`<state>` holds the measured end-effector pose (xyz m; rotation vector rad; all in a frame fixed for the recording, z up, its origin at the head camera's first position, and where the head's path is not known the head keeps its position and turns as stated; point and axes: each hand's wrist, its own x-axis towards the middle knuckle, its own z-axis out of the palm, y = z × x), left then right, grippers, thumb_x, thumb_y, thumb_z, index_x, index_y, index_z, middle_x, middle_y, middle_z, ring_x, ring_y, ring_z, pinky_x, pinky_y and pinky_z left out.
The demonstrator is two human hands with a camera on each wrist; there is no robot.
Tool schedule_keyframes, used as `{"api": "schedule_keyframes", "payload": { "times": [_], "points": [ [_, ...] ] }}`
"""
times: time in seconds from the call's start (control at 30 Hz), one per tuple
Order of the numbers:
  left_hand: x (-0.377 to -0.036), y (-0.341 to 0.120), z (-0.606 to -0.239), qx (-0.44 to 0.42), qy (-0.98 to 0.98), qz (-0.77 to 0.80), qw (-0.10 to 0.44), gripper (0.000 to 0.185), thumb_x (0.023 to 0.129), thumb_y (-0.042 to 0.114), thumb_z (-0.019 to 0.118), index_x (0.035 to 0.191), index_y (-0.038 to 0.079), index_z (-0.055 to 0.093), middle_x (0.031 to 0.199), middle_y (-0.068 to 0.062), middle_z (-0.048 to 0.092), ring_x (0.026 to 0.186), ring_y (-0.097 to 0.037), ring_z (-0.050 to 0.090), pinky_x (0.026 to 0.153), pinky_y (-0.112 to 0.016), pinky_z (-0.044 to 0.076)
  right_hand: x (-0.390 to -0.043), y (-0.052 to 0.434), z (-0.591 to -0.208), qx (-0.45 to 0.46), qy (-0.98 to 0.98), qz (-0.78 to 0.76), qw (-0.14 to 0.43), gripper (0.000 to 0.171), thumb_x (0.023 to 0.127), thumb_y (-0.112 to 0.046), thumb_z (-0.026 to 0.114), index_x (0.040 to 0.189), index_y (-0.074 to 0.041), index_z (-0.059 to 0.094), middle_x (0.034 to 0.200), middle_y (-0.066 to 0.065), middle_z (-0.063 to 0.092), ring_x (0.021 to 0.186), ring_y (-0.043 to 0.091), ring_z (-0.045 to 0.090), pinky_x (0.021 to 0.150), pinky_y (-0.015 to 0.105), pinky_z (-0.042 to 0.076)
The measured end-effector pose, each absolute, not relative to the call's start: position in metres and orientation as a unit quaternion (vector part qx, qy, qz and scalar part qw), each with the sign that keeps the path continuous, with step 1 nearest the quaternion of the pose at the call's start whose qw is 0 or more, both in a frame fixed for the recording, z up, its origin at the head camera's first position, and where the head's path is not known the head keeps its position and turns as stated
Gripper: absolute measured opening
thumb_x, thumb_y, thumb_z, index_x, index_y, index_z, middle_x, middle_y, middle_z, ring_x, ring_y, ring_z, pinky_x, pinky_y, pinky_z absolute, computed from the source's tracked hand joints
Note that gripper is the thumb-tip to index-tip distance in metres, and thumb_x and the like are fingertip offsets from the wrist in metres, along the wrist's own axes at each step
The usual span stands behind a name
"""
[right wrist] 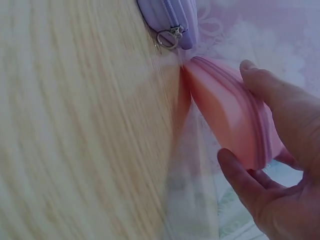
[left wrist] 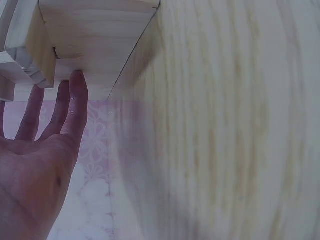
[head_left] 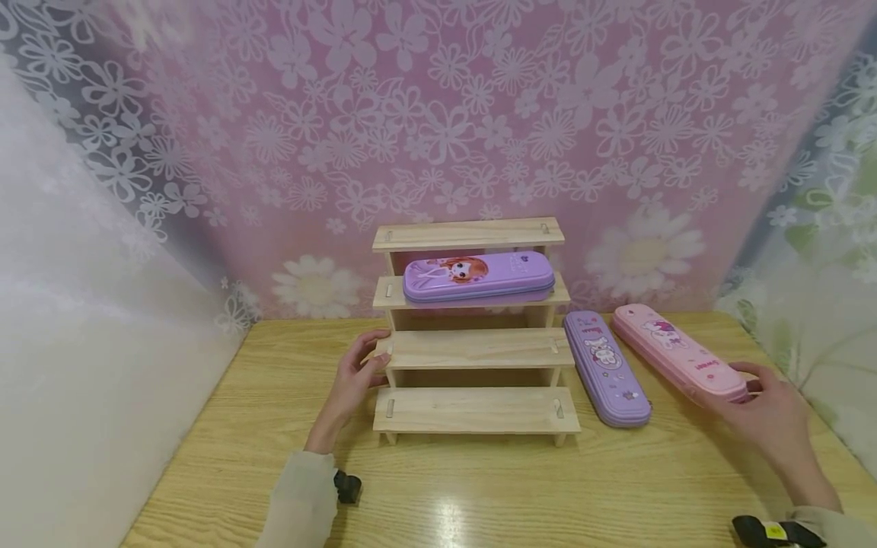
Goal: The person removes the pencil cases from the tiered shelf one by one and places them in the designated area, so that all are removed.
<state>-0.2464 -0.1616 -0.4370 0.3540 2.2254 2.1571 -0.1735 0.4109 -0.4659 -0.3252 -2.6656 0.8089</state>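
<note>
My left hand (head_left: 356,371) holds the left end of a middle tier of the stepped wooden shelf (head_left: 473,411). In the left wrist view, its fingers (left wrist: 77,107) reach under the tier to the side panel. My right hand (head_left: 770,411) grips the near end of a pink pencil case (head_left: 678,350) with a cartoon print. That end is tilted up, while the far end is down at the table. Left of it, a lilac pencil case (head_left: 606,369) lies on the table beside the shelf. A purple pencil case (head_left: 479,276) with a doll-like picture lies across the second tier from the top.
The wood-grain table (head_left: 253,472) bears the shelf and lilac case. Behind hangs a pink flowered curtain (head_left: 438,114); pale cloth (head_left: 82,304) borders the left side, and flowered cloth (head_left: 832,228) the right. A black wrist strap (head_left: 777,531) sits on the right sleeve.
</note>
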Motion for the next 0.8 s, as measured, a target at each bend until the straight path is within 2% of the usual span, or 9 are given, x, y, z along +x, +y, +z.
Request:
{"api": "schedule_keyframes", "payload": {
  "times": [0.13, 0.23, 0.33, 0.5, 0.63, 0.8],
  "points": [
    [-0.248, -0.163, -0.439, 0.115, 0.71, 0.695, 0.011, 0.04, 0.096, 0.011, 0.054, 0.134, 0.005, 0.045, 0.132, -0.02, 0.048, 0.092, -0.011, 0.062, 0.079, -0.051, 0.055, -0.171, 0.407, -0.466, -0.1, -0.936, 0.322, 0.1, 0.079, 0.077, -0.044, 0.075, 0.135, -0.002, 0.042, 0.11, 0.024, 0.055, 0.067, -0.015, 0.043, 0.052, 0.018, 0.041],
    [-0.248, -0.163, -0.44, 0.116, 0.709, 0.696, 0.011, 0.04, 0.096, 0.011, 0.054, 0.134, 0.005, 0.045, 0.133, -0.021, 0.047, 0.092, -0.012, 0.062, 0.079, -0.052, 0.055, -0.168, 0.402, -0.467, -0.099, -0.933, 0.339, 0.07, 0.079, 0.079, -0.045, 0.073, 0.137, -0.004, 0.039, 0.111, 0.018, 0.054, 0.068, -0.016, 0.045, 0.052, 0.02, 0.044],
    [-0.249, -0.163, -0.44, 0.118, 0.71, 0.694, 0.01, 0.04, 0.096, 0.011, 0.053, 0.134, 0.005, 0.045, 0.132, -0.021, 0.047, 0.093, -0.012, 0.062, 0.079, -0.053, 0.054, -0.165, 0.397, -0.468, -0.095, -0.934, 0.338, 0.073, 0.077, 0.078, -0.044, 0.075, 0.134, -0.004, 0.041, 0.106, 0.016, 0.057, 0.068, -0.014, 0.047, 0.054, 0.017, 0.043],
    [-0.249, -0.163, -0.439, 0.118, 0.713, 0.691, 0.011, 0.039, 0.096, 0.011, 0.053, 0.134, 0.005, 0.045, 0.132, -0.02, 0.048, 0.095, -0.014, 0.061, 0.081, -0.055, 0.053, -0.164, 0.39, -0.472, -0.098, -0.939, 0.324, 0.068, 0.078, 0.075, -0.047, 0.076, 0.132, -0.004, 0.044, 0.104, 0.019, 0.061, 0.068, -0.015, 0.044, 0.054, 0.017, 0.041],
    [-0.248, -0.162, -0.439, 0.121, 0.715, 0.688, 0.011, 0.04, 0.096, 0.012, 0.053, 0.134, 0.005, 0.045, 0.133, -0.021, 0.047, 0.097, -0.015, 0.06, 0.081, -0.054, 0.054, -0.163, 0.39, -0.472, -0.098, -0.938, 0.327, 0.063, 0.075, 0.079, -0.048, 0.072, 0.132, -0.003, 0.044, 0.105, 0.02, 0.06, 0.067, -0.016, 0.046, 0.053, 0.019, 0.045],
    [-0.25, -0.163, -0.444, 0.125, 0.711, 0.691, 0.01, 0.04, 0.096, 0.012, 0.053, 0.134, 0.006, 0.045, 0.132, -0.02, 0.048, 0.096, -0.015, 0.061, 0.08, -0.052, 0.055, -0.164, 0.392, -0.465, -0.09, -0.938, 0.316, 0.114, 0.064, 0.082, -0.046, 0.069, 0.128, -0.005, 0.051, 0.108, 0.02, 0.059, 0.069, -0.02, 0.042, 0.053, 0.016, 0.042]
  ]
}}
